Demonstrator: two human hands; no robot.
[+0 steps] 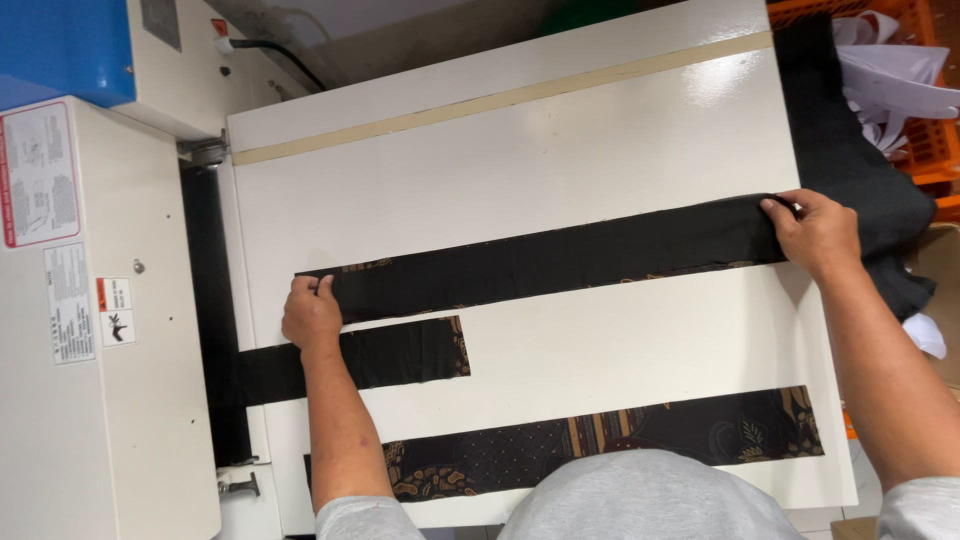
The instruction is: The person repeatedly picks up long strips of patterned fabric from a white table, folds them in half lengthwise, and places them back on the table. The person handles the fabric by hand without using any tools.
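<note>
A patterned dark fabric strip [600, 445] lies along the lower edge of the white surface [600, 150]. A shorter black strip [360, 360] sits at left centre. An orange crate [925, 120] holding white cloth [890, 70] occupies the upper right, and a blue panel [60, 45] the upper left.

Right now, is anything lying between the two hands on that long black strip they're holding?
Nothing visible does. The long black strip lies flat on the white table, left hand on one end, right hand on the other, bare along its length.
</note>
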